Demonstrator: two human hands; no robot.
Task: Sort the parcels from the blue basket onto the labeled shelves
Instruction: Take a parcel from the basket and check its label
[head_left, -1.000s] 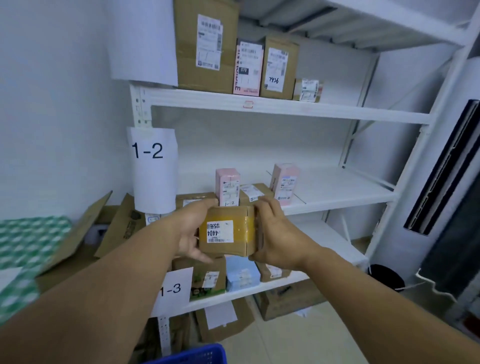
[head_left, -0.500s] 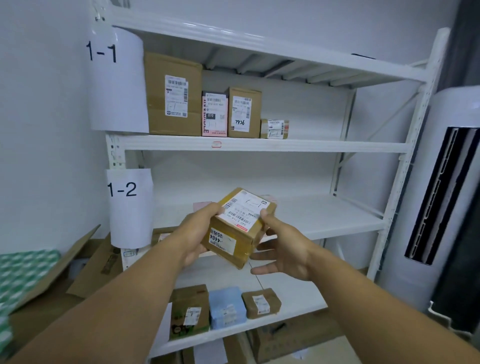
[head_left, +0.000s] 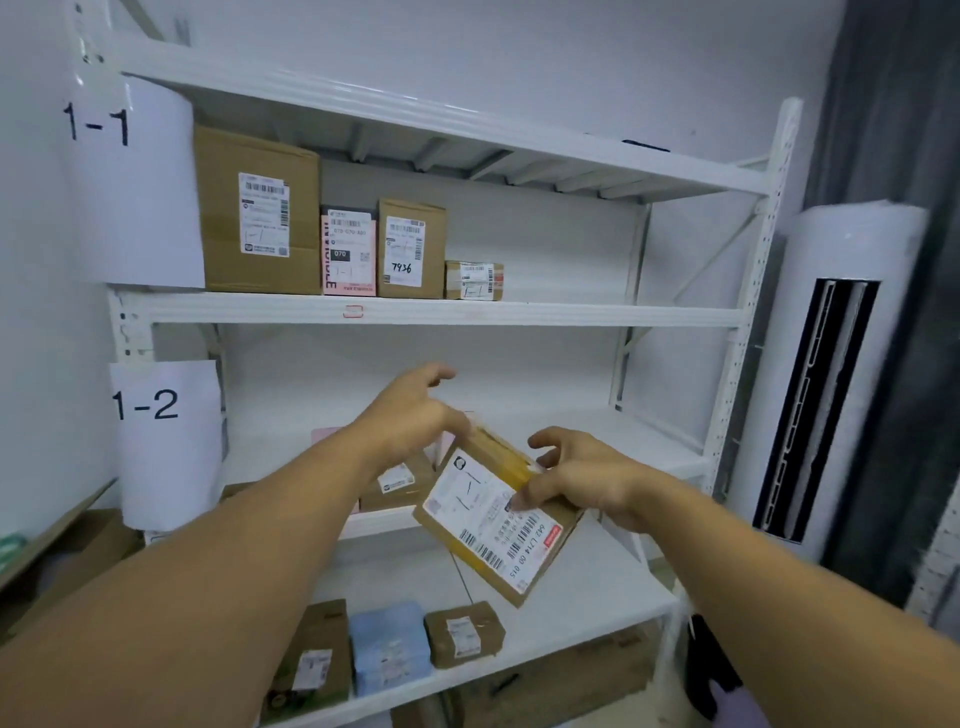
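Observation:
A brown cardboard parcel (head_left: 493, 525) with a white barcode label hangs tilted in front of the shelf labeled 1-2 (head_left: 148, 405). My right hand (head_left: 576, 480) grips its right edge, thumb pressed on the label and fingers behind. My left hand (head_left: 415, 415) is at the parcel's upper left corner with its fingers lifted and spread, holding nothing. Above is the shelf labeled 1-1 (head_left: 98, 124), carrying several parcels (head_left: 260, 218). The blue basket is out of view.
Brown and pink parcels (head_left: 400, 480) sit on shelf 1-2 behind my left arm. The shelf below holds two brown parcels and a blue one (head_left: 389, 649). A white standing air conditioner (head_left: 841, 374) is right of the rack. Flattened cardboard (head_left: 62, 566) lies at the left.
The parcel has turned so its large label faces me and has dropped to the lower right. My left hand has let go of it; my right hand now holds it alone.

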